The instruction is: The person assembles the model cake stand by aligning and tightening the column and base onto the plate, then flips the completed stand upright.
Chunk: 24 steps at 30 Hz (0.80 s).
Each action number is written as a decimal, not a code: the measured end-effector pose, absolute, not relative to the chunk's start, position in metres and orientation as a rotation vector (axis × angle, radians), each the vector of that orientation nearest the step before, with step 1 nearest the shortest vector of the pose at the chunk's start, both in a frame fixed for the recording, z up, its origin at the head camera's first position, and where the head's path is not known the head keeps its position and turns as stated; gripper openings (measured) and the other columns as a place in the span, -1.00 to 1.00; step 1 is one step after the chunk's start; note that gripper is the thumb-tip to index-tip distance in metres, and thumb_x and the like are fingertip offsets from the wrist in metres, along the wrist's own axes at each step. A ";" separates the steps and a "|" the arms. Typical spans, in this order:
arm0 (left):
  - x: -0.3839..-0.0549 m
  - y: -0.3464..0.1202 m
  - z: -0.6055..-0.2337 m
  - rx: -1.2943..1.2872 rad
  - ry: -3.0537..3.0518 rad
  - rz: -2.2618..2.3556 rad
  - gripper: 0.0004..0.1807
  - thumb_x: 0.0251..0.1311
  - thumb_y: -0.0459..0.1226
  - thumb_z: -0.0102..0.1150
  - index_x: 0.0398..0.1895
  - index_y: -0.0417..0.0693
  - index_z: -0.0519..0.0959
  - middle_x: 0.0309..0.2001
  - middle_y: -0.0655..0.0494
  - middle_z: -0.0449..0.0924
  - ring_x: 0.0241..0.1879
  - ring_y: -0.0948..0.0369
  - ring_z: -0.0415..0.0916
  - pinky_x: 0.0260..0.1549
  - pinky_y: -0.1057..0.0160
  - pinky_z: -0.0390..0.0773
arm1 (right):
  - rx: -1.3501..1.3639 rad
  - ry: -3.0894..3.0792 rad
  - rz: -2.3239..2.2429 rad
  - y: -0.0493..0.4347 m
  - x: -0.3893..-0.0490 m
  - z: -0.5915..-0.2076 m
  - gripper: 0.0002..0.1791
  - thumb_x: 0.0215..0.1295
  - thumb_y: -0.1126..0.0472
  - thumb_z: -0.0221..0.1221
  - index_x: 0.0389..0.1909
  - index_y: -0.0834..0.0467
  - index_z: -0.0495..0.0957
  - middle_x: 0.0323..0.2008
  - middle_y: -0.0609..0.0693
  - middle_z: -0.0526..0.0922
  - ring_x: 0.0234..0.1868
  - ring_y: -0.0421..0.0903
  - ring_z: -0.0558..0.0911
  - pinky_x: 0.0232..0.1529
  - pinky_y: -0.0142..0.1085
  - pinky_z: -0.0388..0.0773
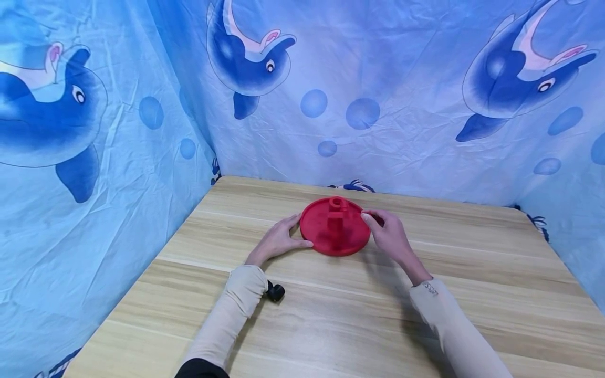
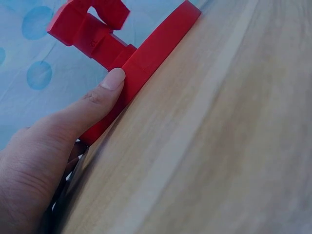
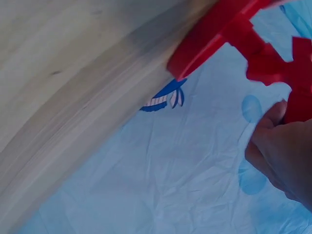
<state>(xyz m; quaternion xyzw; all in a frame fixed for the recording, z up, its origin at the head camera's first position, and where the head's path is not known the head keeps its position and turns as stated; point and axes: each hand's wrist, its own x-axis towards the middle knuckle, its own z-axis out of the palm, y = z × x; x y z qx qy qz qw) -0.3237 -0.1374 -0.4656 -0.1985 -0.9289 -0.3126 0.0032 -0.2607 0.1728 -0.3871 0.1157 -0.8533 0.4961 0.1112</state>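
A round red base (image 1: 312, 231) with a raised rim sits on the wooden table. From its middle rises a red post (image 1: 335, 223) with a ring-shaped top. My left hand (image 1: 279, 239) grips the base at its left side, and in the left wrist view the thumb (image 2: 114, 80) presses on the rim. On the other side, my right hand (image 1: 387, 233) is raised beside the post. In the right wrist view its fingers pinch a red part (image 3: 300, 105) at the post's upper end; I cannot tell whether that part is separate from the post.
The wooden table (image 1: 331, 315) has a back edge against a blue cloth (image 1: 402, 152) printed with dolphins, which also hangs at both sides. A small black object (image 1: 275, 292) is beside the left sleeve (image 1: 236, 299).
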 end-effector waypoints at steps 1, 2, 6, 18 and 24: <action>-0.324 -0.137 -0.466 -0.622 -2.911 -0.984 0.20 0.05 0.36 0.39 0.64 -0.01 0.15 0.58 0.00 0.18 0.54 -0.01 0.13 0.44 -0.11 0.23 | 0.315 -2.523 1.493 0.172 -0.262 -0.385 -0.60 0.59 0.14 0.13 0.17 0.39 0.62 -0.02 0.29 0.67 -0.07 0.10 0.57 -0.16 -0.37 0.53; -0.324 -0.137 -0.466 -0.621 -2.909 -0.989 0.20 0.05 0.36 0.39 0.64 -0.01 0.15 0.58 0.01 0.19 0.54 -0.01 0.13 0.44 -0.12 0.24 | 0.289 -2.538 1.539 0.172 -0.263 -0.382 -0.57 0.60 0.12 0.12 0.19 0.39 0.61 0.00 0.30 0.67 -0.05 0.13 0.59 -0.14 -0.37 0.54; -0.324 -0.138 -0.467 -0.620 -2.896 -1.016 0.20 0.04 0.36 0.41 0.64 0.01 0.17 0.57 0.02 0.21 0.53 -0.01 0.15 0.41 -0.14 0.28 | 0.147 -2.520 1.829 0.170 -0.270 -0.378 -0.48 0.62 0.04 0.09 0.27 0.41 0.55 0.03 0.27 0.69 0.06 0.16 0.65 0.01 -0.36 0.61; -0.325 -0.137 -0.468 -0.625 -2.907 -0.970 0.21 0.03 0.40 0.37 0.65 0.02 0.15 0.57 0.03 0.21 0.53 0.01 0.16 0.43 -0.08 0.25 | -0.085 -2.093 2.496 0.161 -0.289 -0.385 -0.50 0.62 0.10 0.08 0.20 0.50 0.49 -0.40 -0.02 0.68 -0.40 -0.25 0.67 -0.24 -0.47 0.67; -0.324 -0.136 -0.467 -0.613 -2.898 -0.985 0.20 0.03 0.39 0.39 0.64 0.01 0.18 0.56 0.03 0.24 0.52 0.02 0.17 0.42 -0.09 0.27 | -0.239 -2.042 2.521 0.157 -0.294 -0.384 -0.48 0.62 0.06 0.07 0.30 0.42 0.48 -0.36 0.02 0.75 -0.40 -0.26 0.69 -0.23 -0.47 0.66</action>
